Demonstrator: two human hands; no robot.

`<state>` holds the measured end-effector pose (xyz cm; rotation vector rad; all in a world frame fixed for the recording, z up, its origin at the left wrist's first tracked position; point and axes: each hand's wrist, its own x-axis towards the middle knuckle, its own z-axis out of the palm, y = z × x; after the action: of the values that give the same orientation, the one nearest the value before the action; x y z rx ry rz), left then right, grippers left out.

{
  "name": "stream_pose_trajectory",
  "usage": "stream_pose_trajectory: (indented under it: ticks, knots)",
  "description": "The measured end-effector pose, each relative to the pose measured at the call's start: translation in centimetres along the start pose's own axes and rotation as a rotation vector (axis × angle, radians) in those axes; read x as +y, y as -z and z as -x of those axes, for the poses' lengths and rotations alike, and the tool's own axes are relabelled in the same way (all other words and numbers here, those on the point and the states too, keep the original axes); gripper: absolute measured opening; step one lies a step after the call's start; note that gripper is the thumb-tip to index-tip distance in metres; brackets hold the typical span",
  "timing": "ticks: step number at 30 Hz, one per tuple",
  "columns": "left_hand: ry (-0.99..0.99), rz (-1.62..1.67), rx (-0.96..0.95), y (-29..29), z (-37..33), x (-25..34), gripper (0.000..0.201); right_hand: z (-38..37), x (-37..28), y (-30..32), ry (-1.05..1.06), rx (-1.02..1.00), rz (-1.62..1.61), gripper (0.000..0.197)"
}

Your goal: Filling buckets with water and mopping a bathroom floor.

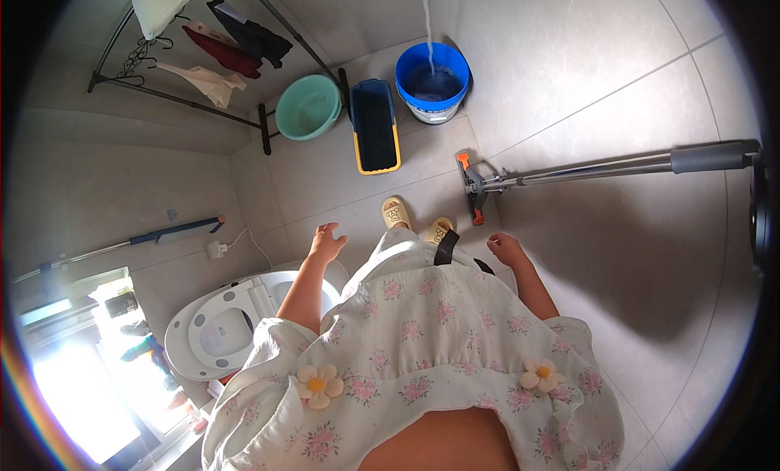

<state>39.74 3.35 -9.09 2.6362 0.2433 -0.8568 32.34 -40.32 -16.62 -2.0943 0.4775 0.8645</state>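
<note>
My left hand (328,242) hangs over the floor beside the toilet (195,335), its fingers apart and holding nothing. On the other side of my body, my right hand (505,249) is loosely curled, with nothing visible in it. The thing nearest that hand is a sponge mop (474,187) with a grey head and orange ends, its metal handle leaning to the right. Farther ahead stands a round blue bucket (439,112) partly filled with water. A stream of water (428,20) falls into it from above; its source is out of view.
Left of the bucket are a long blue-and-yellow mop bucket (393,150) and a mint-green basin (308,128). A black rack (264,130) carries hanging clothes at the far left. A blue-headed pole (175,230) rests along the left wall. My yellow slippers (396,212) are on the tiles.
</note>
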Motion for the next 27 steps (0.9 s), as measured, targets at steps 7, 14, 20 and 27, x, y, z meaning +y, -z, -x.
stream_pose_trajectory:
  ticks: [7, 14, 20, 27]
  knots:
    - [-0.027, -0.007, 0.014, -0.3, -0.2, -0.3, 0.049, -0.1, 0.7, -0.3, 0.090, 0.069, 0.027, 0.028]
    - [-0.057, -0.025, 0.032, -0.2, 0.0, -0.6, 0.049, 0.2, 0.7, -0.2, 0.094, 0.067, 0.039, 0.028]
    - [-0.047, -0.027, 0.037, -0.4, -0.2, -0.6, 0.049, -0.2, 0.9, -0.1, 0.084, 0.062, 0.045, 0.028]
    - [-0.049, -0.023, 0.041, -0.2, 0.1, -0.3, 0.048, -0.2, 1.1, -0.2, 0.088, 0.068, 0.035, 0.027]
